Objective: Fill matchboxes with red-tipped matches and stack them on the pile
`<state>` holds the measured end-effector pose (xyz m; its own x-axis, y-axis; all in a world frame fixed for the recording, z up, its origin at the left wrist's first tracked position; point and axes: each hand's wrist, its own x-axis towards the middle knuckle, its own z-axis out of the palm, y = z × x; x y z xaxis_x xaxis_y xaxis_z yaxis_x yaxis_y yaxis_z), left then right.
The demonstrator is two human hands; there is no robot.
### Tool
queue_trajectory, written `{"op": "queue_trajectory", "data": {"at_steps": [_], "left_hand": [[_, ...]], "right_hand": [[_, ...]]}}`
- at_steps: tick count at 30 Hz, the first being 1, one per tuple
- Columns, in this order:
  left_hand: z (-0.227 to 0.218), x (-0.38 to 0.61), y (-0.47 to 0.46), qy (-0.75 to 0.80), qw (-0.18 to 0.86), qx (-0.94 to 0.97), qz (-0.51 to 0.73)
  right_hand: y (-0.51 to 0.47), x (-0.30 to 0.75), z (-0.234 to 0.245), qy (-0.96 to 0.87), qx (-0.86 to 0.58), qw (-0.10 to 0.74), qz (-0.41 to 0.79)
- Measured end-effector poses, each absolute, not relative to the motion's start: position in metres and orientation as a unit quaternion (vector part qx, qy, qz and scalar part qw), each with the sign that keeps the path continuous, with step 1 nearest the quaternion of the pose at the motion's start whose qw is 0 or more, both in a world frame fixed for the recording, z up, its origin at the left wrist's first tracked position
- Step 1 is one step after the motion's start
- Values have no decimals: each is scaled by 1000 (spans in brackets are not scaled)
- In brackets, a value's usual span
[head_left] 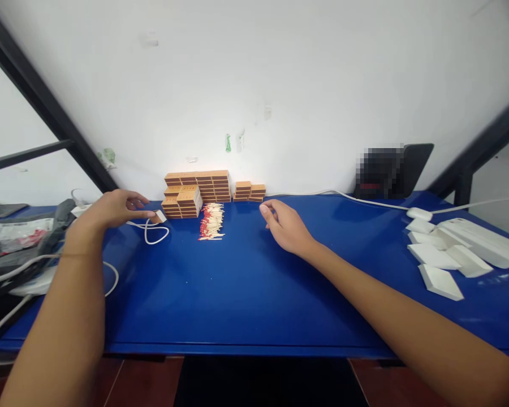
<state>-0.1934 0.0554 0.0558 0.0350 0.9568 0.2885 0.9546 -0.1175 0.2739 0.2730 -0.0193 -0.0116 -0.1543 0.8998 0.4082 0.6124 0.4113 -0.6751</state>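
At the left of the blue table, my left hand (121, 209) has its thumb against a small matchbox (158, 217) with a white side, the other fingers stretched above it. Just right of that box stands a stack of matchboxes (197, 186), with a lower block of boxes in front. Loose red-tipped matches (212, 220) lie in a pile beside the stack. My right hand (286, 226) hovers to the right of the matches, fingers curled towards the thumb; whatever may be inside is hidden. Close to its fingertips sits a smaller group of matchboxes (249, 191) by the wall.
White box pieces (435, 256) and a white charger (419, 214) lie at the right of the table (220, 305). A dark object (392, 172) leans on the back wall. White cables (156, 242) and plastic bags (21, 234) crowd the left side. Black frame bars slant at both sides.
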Motion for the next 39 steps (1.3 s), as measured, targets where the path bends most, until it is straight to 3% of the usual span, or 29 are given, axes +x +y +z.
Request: {"op": "queue_trajectory", "data": {"at_steps": [10,15,22,31,39], "left_hand": [[65,-142,35,737,-4,676,17],[77,-141,28,750,-2,657,71],[76,-128,23,725,-14,634,268],[60,-108,30,712,-13,630,310],[57,-112,33,680,-50,680,270]], "right_hand": [[-17,272,-15,-750,-512,382,172],[-16,273,-15,-755,-509,380,163],[-18,273,-12,-759,-510,372,156],[-19,272,-9,-766,-505,367,150],[-18,273,-10,-773,-506,359,128]]}}
